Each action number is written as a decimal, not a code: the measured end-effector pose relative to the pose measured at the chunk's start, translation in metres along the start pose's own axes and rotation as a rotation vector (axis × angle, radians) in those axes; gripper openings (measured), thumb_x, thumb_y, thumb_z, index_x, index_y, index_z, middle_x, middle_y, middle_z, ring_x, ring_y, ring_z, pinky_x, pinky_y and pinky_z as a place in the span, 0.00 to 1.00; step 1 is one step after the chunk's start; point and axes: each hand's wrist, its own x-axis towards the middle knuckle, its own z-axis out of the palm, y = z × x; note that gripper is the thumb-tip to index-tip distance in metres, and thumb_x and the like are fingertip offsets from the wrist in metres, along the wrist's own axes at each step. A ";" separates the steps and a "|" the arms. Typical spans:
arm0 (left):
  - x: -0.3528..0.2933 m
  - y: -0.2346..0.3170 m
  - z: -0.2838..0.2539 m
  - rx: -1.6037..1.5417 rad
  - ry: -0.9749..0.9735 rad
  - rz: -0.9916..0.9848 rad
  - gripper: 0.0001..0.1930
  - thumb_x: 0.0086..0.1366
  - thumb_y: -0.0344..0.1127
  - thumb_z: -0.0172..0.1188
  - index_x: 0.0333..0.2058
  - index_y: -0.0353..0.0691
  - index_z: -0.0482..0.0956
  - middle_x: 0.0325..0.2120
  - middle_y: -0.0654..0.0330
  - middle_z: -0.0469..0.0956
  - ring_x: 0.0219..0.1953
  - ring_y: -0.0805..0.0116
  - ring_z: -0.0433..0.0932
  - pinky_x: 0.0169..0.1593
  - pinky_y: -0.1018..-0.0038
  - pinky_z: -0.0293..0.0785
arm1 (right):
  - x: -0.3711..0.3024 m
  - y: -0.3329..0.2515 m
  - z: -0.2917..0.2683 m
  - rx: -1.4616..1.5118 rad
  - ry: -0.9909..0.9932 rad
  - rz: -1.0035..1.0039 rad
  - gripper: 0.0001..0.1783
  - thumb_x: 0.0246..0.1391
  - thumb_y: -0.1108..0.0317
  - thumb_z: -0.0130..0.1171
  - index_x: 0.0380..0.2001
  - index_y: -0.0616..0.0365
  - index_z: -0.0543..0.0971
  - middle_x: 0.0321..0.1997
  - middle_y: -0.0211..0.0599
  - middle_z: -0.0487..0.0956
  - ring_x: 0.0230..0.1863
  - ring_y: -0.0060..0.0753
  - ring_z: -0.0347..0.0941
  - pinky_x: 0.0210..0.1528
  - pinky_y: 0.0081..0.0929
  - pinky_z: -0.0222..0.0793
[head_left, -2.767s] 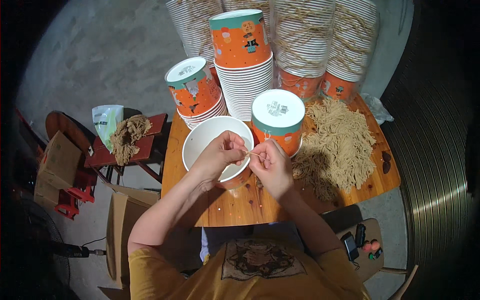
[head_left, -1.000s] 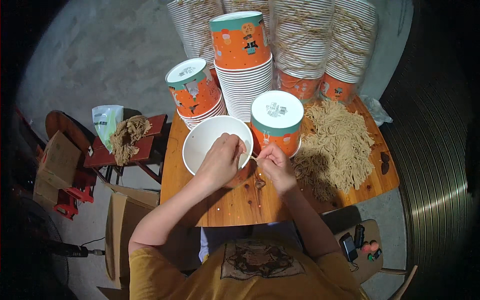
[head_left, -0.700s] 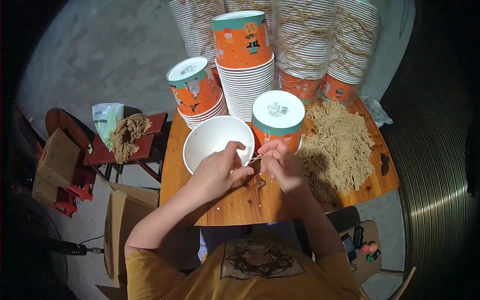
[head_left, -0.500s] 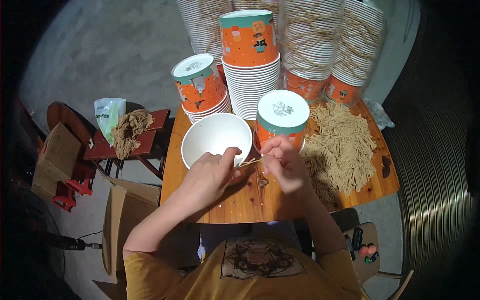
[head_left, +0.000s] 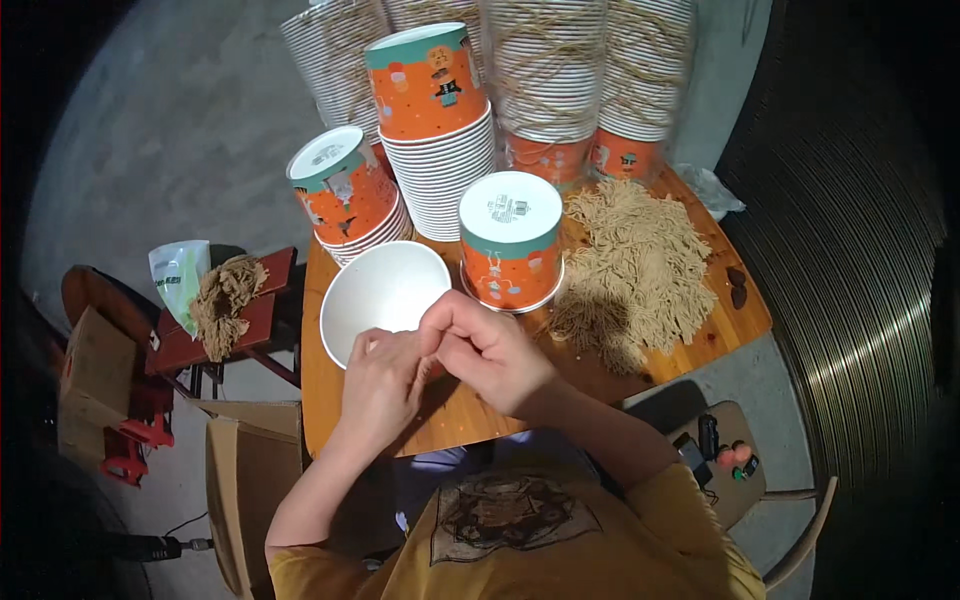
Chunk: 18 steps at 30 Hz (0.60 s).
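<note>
My left hand [head_left: 385, 385] and my right hand [head_left: 490, 355] meet over the table's near side, fingertips pressed together. Half a second ago a short tan string ran between their pinched fingers; now the fingers hide it. Just beyond them lies a white paper bucket [head_left: 352, 300], tipped with its open mouth toward me and its near rim behind my left hand. An orange and green paper bucket [head_left: 510, 262] stands upside down beyond my right hand. To the right of it spreads a loose heap of tan strings [head_left: 645, 260].
Nested paper buckets [head_left: 440, 175] rise at the back of the wooden table [head_left: 470, 425], beside a shorter stack [head_left: 350, 195]. Bagged stacks [head_left: 550, 70] stand behind. A red bench [head_left: 265, 290] holds a string bundle [head_left: 228, 300]; a cardboard box [head_left: 255, 470] stands at left.
My hands have come together, and the right has moved left toward the left one. The string between them has gone out of sight. The whole view has shifted and tilted slightly.
</note>
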 end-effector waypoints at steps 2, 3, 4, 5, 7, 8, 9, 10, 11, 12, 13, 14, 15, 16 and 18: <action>-0.002 -0.006 -0.004 0.052 -0.018 0.034 0.09 0.59 0.31 0.55 0.39 0.38 0.75 0.30 0.55 0.78 0.39 0.59 0.76 0.50 0.61 0.62 | 0.002 0.010 0.003 0.074 0.025 -0.085 0.05 0.55 0.76 0.43 0.34 0.58 0.68 0.25 0.26 0.68 0.27 0.14 0.64 0.30 0.18 0.62; -0.006 -0.011 -0.005 0.052 -0.066 0.037 0.09 0.60 0.32 0.55 0.40 0.40 0.75 0.32 0.55 0.78 0.41 0.61 0.76 0.54 0.59 0.59 | 0.003 0.006 0.003 0.216 -0.018 -0.021 0.06 0.55 0.77 0.42 0.34 0.58 0.68 0.26 0.25 0.67 0.27 0.13 0.62 0.30 0.16 0.60; -0.008 -0.016 -0.006 0.053 -0.114 0.039 0.10 0.61 0.34 0.54 0.41 0.41 0.76 0.33 0.56 0.78 0.44 0.63 0.76 0.57 0.57 0.56 | 0.003 0.005 0.004 0.358 -0.061 0.044 0.07 0.55 0.78 0.41 0.35 0.58 0.68 0.27 0.23 0.66 0.26 0.13 0.61 0.30 0.14 0.59; -0.009 -0.016 -0.012 0.055 -0.113 0.033 0.10 0.61 0.34 0.54 0.41 0.41 0.76 0.33 0.56 0.78 0.44 0.63 0.76 0.57 0.57 0.56 | 0.003 0.004 0.004 0.361 -0.067 0.045 0.07 0.55 0.78 0.41 0.35 0.58 0.68 0.27 0.23 0.66 0.26 0.13 0.61 0.30 0.14 0.59; -0.006 -0.017 -0.026 0.029 -0.282 0.037 0.11 0.63 0.37 0.53 0.43 0.44 0.76 0.34 0.56 0.79 0.47 0.64 0.75 0.62 0.54 0.49 | 0.004 0.005 0.004 0.404 -0.117 0.083 0.08 0.55 0.79 0.40 0.35 0.57 0.69 0.28 0.23 0.65 0.26 0.11 0.58 0.28 0.12 0.56; -0.008 -0.024 -0.026 -0.017 -0.297 0.011 0.11 0.64 0.41 0.51 0.43 0.47 0.77 0.36 0.57 0.79 0.49 0.64 0.74 0.64 0.52 0.44 | 0.005 0.002 0.005 0.433 -0.121 0.127 0.09 0.55 0.79 0.40 0.36 0.57 0.69 0.27 0.23 0.65 0.25 0.11 0.58 0.27 0.12 0.54; -0.008 -0.029 -0.028 -0.015 -0.313 0.043 0.12 0.64 0.42 0.51 0.43 0.47 0.77 0.37 0.58 0.78 0.50 0.64 0.73 0.64 0.51 0.43 | 0.006 0.000 0.004 0.461 -0.125 0.171 0.09 0.55 0.79 0.40 0.36 0.57 0.69 0.26 0.23 0.65 0.25 0.11 0.58 0.26 0.12 0.53; -0.008 -0.034 -0.031 -0.014 -0.329 0.075 0.13 0.65 0.43 0.51 0.43 0.48 0.77 0.39 0.59 0.78 0.51 0.63 0.72 0.64 0.50 0.41 | 0.008 0.002 0.001 0.485 -0.158 0.229 0.09 0.55 0.78 0.41 0.37 0.57 0.70 0.25 0.24 0.67 0.24 0.12 0.59 0.25 0.12 0.53; -0.009 -0.043 -0.032 -0.062 -0.355 0.063 0.13 0.64 0.43 0.52 0.43 0.49 0.78 0.41 0.62 0.78 0.54 0.64 0.70 0.64 0.50 0.39 | 0.010 -0.002 -0.002 0.462 -0.144 0.314 0.08 0.55 0.77 0.42 0.36 0.57 0.70 0.23 0.24 0.66 0.22 0.12 0.57 0.23 0.12 0.51; -0.010 -0.048 -0.038 -0.069 -0.359 0.049 0.11 0.63 0.41 0.53 0.43 0.49 0.78 0.42 0.63 0.77 0.56 0.64 0.69 0.65 0.50 0.39 | 0.012 -0.011 -0.005 0.436 -0.129 0.399 0.07 0.55 0.75 0.43 0.36 0.58 0.70 0.22 0.25 0.65 0.21 0.13 0.56 0.21 0.12 0.50; -0.010 -0.054 -0.043 -0.076 -0.363 0.036 0.10 0.63 0.38 0.54 0.42 0.49 0.78 0.44 0.63 0.77 0.57 0.64 0.67 0.65 0.50 0.38 | 0.013 -0.019 -0.007 0.399 -0.094 0.382 0.07 0.54 0.75 0.43 0.36 0.60 0.70 0.22 0.28 0.68 0.19 0.15 0.58 0.18 0.14 0.51; -0.008 -0.064 -0.046 -0.050 -0.397 0.018 0.10 0.60 0.31 0.56 0.40 0.50 0.79 0.49 0.66 0.73 0.62 0.64 0.60 0.65 0.50 0.36 | 0.014 -0.019 -0.012 0.472 -0.014 0.408 0.07 0.54 0.74 0.43 0.36 0.60 0.70 0.23 0.29 0.70 0.18 0.16 0.60 0.18 0.14 0.53; -0.006 -0.073 -0.049 0.003 -0.388 0.023 0.12 0.58 0.27 0.56 0.39 0.50 0.80 0.52 0.66 0.71 0.64 0.64 0.56 0.66 0.50 0.35 | 0.015 -0.017 -0.019 0.548 0.067 0.433 0.07 0.54 0.74 0.43 0.36 0.60 0.69 0.24 0.31 0.71 0.18 0.18 0.62 0.17 0.14 0.55; -0.003 -0.081 -0.051 0.055 -0.378 0.029 0.14 0.56 0.23 0.56 0.37 0.51 0.80 0.55 0.65 0.68 0.66 0.63 0.52 0.66 0.50 0.34 | 0.014 -0.010 -0.035 0.655 -0.045 0.303 0.07 0.54 0.72 0.46 0.36 0.59 0.69 0.27 0.33 0.73 0.22 0.20 0.69 0.20 0.15 0.64; -0.002 -0.097 -0.053 0.037 -0.333 -0.039 0.13 0.53 0.18 0.54 0.30 0.47 0.78 0.58 0.63 0.64 0.68 0.58 0.47 0.67 0.52 0.36 | 0.017 -0.008 -0.045 0.810 0.059 0.186 0.08 0.54 0.70 0.49 0.38 0.59 0.68 0.31 0.32 0.74 0.27 0.20 0.74 0.27 0.15 0.71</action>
